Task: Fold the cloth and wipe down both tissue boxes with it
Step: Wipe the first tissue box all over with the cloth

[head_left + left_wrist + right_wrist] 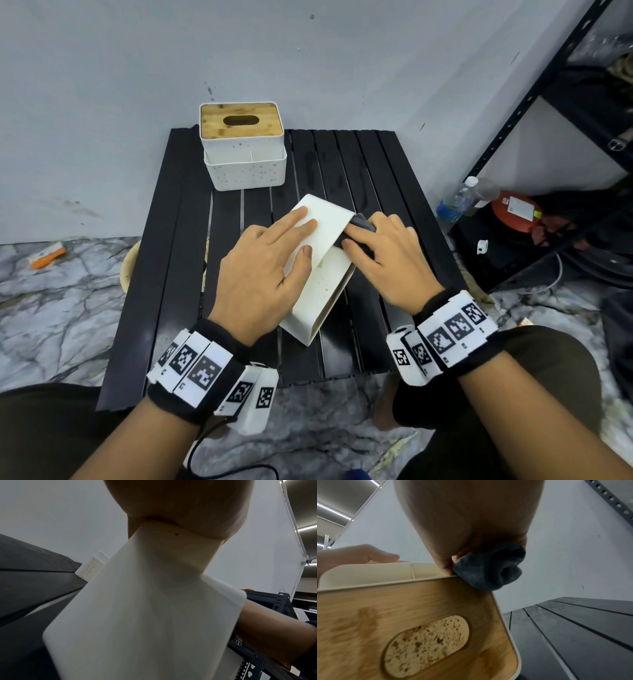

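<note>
A white tissue box [330,219] lies tipped on its side in the middle of the black slatted table [191,240]. My left hand [274,260] presses flat on its upper face, fingers straight. My right hand [387,253] grips a bunched dark grey cloth [361,222] against the box's right edge. In the right wrist view the cloth [491,566] touches the rim of that box's bamboo lid [419,608]. The left wrist view is filled by the box's white wall [145,615]. A second white box [243,147] with a bamboo lid stands upright at the table's back left.
A black metal shelf [548,102] stands close on the right, with a plastic bottle [462,198] and a red container [513,212] at its foot. An orange item [48,255] lies on the marble floor at left. My knees flank the table's near edge.
</note>
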